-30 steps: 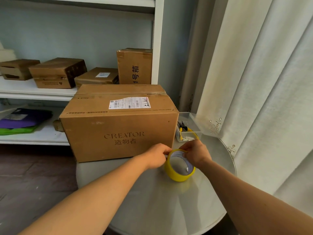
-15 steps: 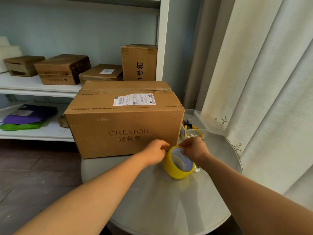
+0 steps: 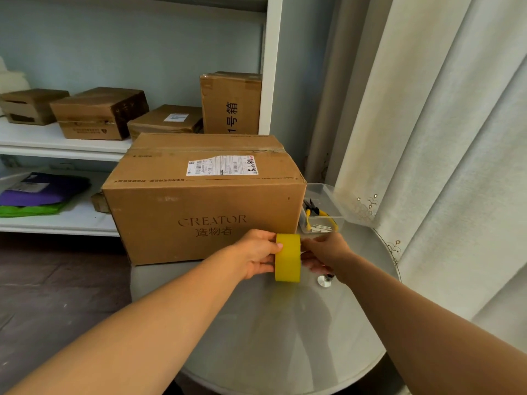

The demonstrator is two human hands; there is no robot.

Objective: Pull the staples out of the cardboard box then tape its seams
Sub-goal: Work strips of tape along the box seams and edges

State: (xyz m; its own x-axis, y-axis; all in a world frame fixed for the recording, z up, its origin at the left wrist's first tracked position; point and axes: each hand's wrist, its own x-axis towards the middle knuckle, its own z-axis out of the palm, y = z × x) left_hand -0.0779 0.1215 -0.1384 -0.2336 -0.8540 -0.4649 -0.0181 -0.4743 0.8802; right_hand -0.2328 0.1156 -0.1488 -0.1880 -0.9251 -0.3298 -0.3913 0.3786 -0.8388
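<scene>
Since before, you're turning the tape roll (image 3: pixel 287 257) edge-on; both hands (image 3: pixel 258 253) (image 3: pixel 323 252) are gripping it, just before the cardboard box (image 3: pixel 199 212).

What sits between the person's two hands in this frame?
The yellow tape roll, seen edge-on in the head view. The left hand grips it from one side, the right hand from the other, in front of the cardboard box.

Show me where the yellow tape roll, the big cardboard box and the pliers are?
yellow tape roll (image 3: pixel 287 257), head view, its outer yellow band.
cardboard box (image 3: pixel 182 223), head view, its printed front face.
pliers (image 3: pixel 323 213), head view, a yellow handle.
</scene>
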